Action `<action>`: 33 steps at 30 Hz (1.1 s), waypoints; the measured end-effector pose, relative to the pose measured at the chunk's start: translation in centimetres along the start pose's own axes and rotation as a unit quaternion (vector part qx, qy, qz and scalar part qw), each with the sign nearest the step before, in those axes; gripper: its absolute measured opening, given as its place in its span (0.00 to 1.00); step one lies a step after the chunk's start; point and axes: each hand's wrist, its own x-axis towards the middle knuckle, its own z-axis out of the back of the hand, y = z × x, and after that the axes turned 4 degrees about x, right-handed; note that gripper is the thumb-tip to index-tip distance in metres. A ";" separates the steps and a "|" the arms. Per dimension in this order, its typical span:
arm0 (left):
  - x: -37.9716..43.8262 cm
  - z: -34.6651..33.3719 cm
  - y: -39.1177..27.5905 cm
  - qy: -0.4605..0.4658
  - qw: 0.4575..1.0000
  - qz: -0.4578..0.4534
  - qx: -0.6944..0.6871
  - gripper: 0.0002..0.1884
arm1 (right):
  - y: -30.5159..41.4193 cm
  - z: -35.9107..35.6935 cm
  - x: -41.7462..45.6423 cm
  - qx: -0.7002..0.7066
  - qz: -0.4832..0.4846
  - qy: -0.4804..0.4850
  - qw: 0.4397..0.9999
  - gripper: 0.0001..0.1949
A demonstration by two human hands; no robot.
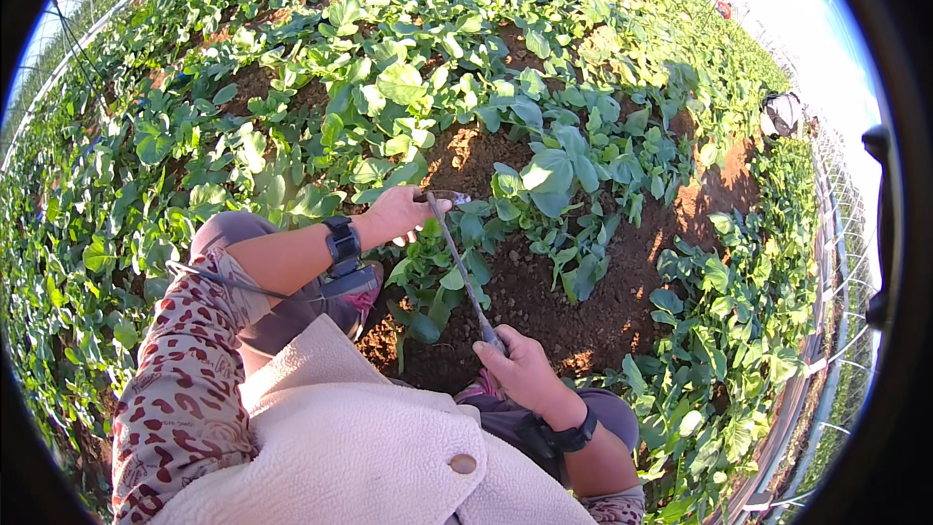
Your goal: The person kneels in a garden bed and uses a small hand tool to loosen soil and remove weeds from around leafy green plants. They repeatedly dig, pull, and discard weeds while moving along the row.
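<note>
My right hand [523,370] grips the grey handle of a slender metal hand tool [459,262], which looks like a small hoe or sickle. Its thin shaft slants up and left to my left hand [396,215]. The fingers of my left hand close at the tool's far end, where a narrow crosswise piece with a bright tip [461,198] sticks out to the right. The fingers partly hide that end. Broad-leaved green plants [550,179] grow just beyond the tool, and more leaves [437,299] lie below its shaft.
Brown soil [539,306] shows between the plants in front of my knees. Dense leafy rows [219,138] spread left and ahead. A dark-and-white bag-like object [783,114] sits at the far right. Pipes and hoops [831,292] border the bed on the right.
</note>
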 end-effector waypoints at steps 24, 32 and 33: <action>-2.0 -15.0 2.5 0.075 0.930 0.065 -0.355 0.10 | -2.3 10.0 -4.6 -0.331 -0.006 -0.157 0.930 0.13; -1.6 -15.3 5.0 0.239 0.929 0.048 -0.277 0.24 | -1.7 10.9 -5.0 -0.344 -0.072 -0.199 0.915 0.13; -1.4 -15.1 5.2 0.249 0.929 0.029 -0.273 0.24 | -1.7 10.8 -4.8 -0.348 -0.072 -0.192 0.915 0.13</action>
